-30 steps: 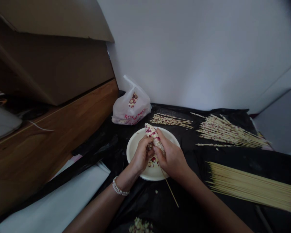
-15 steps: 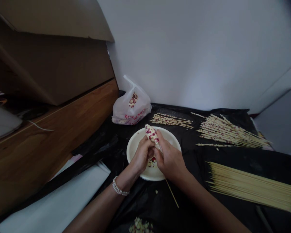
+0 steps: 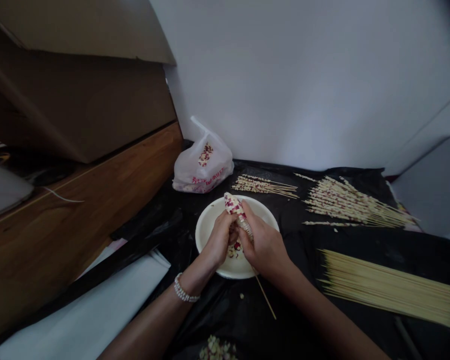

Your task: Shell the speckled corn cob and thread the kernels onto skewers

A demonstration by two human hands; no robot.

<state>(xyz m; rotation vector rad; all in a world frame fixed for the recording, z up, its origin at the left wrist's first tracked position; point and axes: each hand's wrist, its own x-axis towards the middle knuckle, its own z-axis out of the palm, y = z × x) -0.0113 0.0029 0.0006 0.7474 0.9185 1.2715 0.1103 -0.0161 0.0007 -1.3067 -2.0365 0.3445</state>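
Over a white bowl (image 3: pixel 205 223), both hands are closed around a white and purple corn cob (image 3: pixel 234 205) whose tip points up and away. My left hand (image 3: pixel 221 239), with a beaded bracelet (image 3: pixel 185 291) on its wrist, presses its curled fingers on the cob's left side. My right hand (image 3: pixel 262 240) wraps the lower right part of the cob. A thin stick (image 3: pixel 265 296) sticks out below my right hand, past the bowl's rim; its upper end is hidden. Loose kernels (image 3: pixel 234 250) lie in the bowl.
Behind the bowl stands a plastic bag (image 3: pixel 204 167) holding kernels. Kernel-threaded skewers lie in a small bunch (image 3: pixel 264 186) and a larger pile (image 3: pixel 341 202). Bare sticks (image 3: pixel 390 287) are at the right, white sheets (image 3: pixel 93 310) at the left, a cardboard box (image 3: pixel 97 100) at upper left.
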